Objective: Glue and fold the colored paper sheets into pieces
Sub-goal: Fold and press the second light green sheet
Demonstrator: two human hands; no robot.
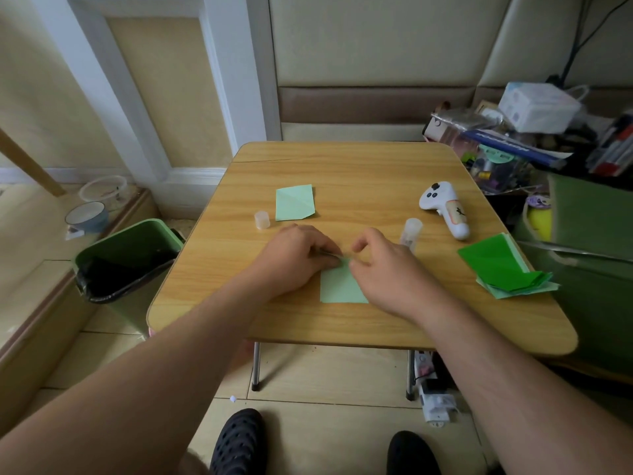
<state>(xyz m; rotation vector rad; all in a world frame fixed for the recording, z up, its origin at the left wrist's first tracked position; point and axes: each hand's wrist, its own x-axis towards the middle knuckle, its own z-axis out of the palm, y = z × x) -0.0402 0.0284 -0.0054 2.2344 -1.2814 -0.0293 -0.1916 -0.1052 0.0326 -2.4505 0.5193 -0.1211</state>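
A light green paper sheet (340,289) lies on the wooden table (359,173) in front of me. My left hand (294,258) and my right hand (387,269) both pinch its far top corner, fingers curled over the edge. A folded light green piece (294,202) lies farther back on the left, with a small clear glue cap (262,220) beside it. The uncapped glue stick (411,233) stands just right of my right hand. A stack of dark and light green sheets (507,269) sits at the table's right edge.
A white handheld controller (445,209) lies at the back right of the table. A green waste bin (126,262) with a black liner stands left of the table. Cluttered boxes and bags (534,132) fill the right side. My two dark shoes show below.
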